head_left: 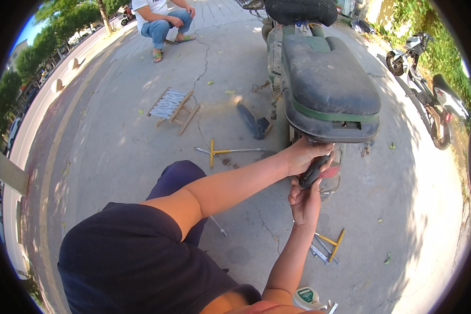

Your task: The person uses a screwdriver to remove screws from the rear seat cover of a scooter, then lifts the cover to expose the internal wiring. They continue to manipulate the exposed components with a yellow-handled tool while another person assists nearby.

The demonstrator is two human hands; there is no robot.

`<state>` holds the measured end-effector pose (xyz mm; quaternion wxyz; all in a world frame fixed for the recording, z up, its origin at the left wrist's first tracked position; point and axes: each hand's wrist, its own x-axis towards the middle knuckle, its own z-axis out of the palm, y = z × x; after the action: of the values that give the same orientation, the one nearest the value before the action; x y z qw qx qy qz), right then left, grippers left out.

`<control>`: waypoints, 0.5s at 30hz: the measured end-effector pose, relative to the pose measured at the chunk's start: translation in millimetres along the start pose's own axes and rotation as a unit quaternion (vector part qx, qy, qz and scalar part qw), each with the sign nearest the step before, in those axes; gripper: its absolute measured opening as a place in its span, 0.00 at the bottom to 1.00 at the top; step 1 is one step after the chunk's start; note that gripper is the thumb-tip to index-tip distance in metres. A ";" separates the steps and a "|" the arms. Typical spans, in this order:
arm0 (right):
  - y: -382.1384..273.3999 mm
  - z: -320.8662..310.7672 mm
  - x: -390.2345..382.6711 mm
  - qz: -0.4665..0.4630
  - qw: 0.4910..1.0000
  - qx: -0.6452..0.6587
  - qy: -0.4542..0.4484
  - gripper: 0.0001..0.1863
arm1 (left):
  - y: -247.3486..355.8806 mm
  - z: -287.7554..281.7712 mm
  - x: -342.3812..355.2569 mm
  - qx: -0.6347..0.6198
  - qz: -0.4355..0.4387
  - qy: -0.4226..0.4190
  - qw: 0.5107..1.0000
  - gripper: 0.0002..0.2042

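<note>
An electric scooter with a long black seat (pixel 332 76) and greenish body stands in front of me, its rear end toward me. Just under the back of the seat, my left hand (pixel 307 156) is closed around the upper end of a dark, elongated plastic part (pixel 311 174). From below, my right hand (pixel 304 201) pinches the lower end of that part, fingers bent and closed. The part lies beside the red tail light (pixel 331 171). Whether it is fastened to the scooter is hidden by my hands.
Yellow-handled T-wrenches lie left (pixel 212 152) and right (pixel 337 245) of me. Also on the pavement are a black curved cover (pixel 254 121) and a folding stool (pixel 172 104). A person (pixel 165 26) squats at far left. Motorcycles (pixel 429 99) stand at right; a green-and-white container (pixel 307 297) is near me.
</note>
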<state>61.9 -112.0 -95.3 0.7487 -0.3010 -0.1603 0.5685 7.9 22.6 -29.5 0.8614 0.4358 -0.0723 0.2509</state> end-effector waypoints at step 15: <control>15.1 -7.5 9.5 0.087 0.856 0.463 -0.213 0.27 | 1.3 5.5 -15.6 0.280 -0.058 0.099 0.953 0.17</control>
<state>57.8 -102.4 -111.6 0.6965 0.1960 -0.0076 0.6902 -5.7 13.2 -30.6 0.7207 0.6358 0.1122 0.2524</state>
